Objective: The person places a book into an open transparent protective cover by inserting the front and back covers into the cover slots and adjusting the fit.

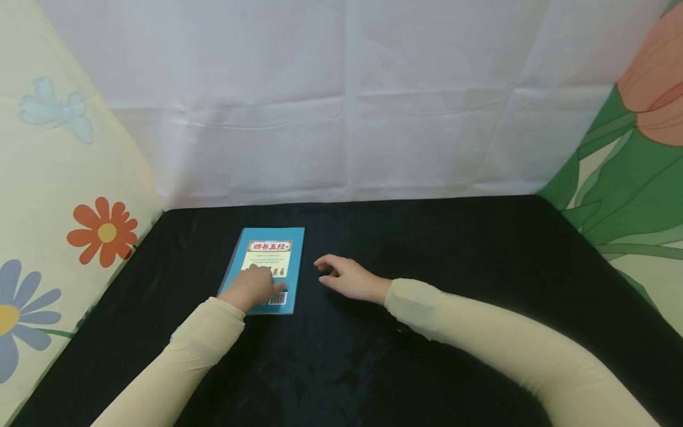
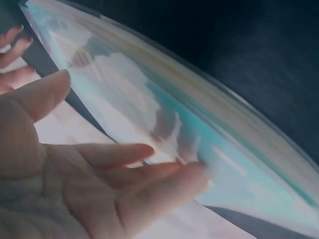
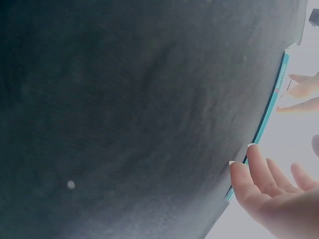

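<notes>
A blue book (image 1: 273, 258) lies flat on the black-covered table, left of centre, with a red-framed title, a pale panel and a barcode on its cover. My left hand (image 1: 249, 289) is over the book's lower left part and hides some of the panel. In the left wrist view the fingers of that left hand (image 2: 109, 184) are loosely bent at the glossy cover, gripping nothing. To the right of the book, apart from it, my right hand (image 1: 349, 277) hovers near the table with relaxed fingers and nothing in them. The right wrist view shows the book edge-on (image 3: 271, 102).
The black tablecloth (image 1: 453, 249) reaches back to a white hanging cloth (image 1: 341, 118). Flower-printed cloth (image 1: 42, 207) rises along the left side, and another with a large tulip (image 1: 629, 172) along the right. A small white speck (image 3: 71, 184) shows on the dark cloth.
</notes>
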A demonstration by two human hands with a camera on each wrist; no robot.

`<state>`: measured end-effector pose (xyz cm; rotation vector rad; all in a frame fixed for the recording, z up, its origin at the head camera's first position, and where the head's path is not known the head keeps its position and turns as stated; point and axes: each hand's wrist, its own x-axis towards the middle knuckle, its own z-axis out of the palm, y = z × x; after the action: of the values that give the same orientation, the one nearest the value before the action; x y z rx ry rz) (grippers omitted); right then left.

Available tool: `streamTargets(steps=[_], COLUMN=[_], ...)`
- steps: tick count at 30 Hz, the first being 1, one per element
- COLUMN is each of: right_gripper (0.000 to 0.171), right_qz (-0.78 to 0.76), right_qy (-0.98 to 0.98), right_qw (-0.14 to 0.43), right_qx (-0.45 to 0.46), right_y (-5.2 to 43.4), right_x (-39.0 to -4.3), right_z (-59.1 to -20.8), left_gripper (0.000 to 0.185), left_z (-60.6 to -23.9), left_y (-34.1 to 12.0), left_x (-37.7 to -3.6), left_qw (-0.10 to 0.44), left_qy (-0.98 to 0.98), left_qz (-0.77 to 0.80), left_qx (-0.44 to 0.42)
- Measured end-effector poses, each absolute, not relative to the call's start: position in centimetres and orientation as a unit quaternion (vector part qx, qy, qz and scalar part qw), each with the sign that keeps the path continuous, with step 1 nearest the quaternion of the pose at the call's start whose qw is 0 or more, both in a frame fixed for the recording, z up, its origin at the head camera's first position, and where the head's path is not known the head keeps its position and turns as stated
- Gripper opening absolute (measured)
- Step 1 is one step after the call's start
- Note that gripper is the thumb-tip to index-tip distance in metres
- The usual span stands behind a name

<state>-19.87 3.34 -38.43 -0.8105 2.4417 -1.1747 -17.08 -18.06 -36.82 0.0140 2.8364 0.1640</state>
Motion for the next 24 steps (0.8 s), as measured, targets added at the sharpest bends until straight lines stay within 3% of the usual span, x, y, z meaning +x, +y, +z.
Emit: streamTargets(steps=[4, 7, 24], right_gripper=[0.034, 0.034, 0.031], right_qz=[-0.406, -0.405, -0.383], right_qy=[0.853, 0.852, 0.852], right_qw=[0.162, 0.164, 0.172], right_qx=[-0.285, -0.29, -0.312], right_y=[3.4, 3.5, 3.9], right_x=[-19.9, -20.0, -20.5], right_z=[-38.4, -38.4, -39.1], left_gripper=[0.068, 0.072, 0.041], left_z=[-37.2, -37.3, -38.1], left_y=[-16.7, -15.7, -12.4], left_x=[-17.4, -17.6, -18.3], left_qw=[0.165, 0.165, 0.121], left_qy=[0.985, 0.985, 0.992], left_qz=[0.038, 0.022, 0.015], left_qx=[-0.034, -0.044, -0.034])
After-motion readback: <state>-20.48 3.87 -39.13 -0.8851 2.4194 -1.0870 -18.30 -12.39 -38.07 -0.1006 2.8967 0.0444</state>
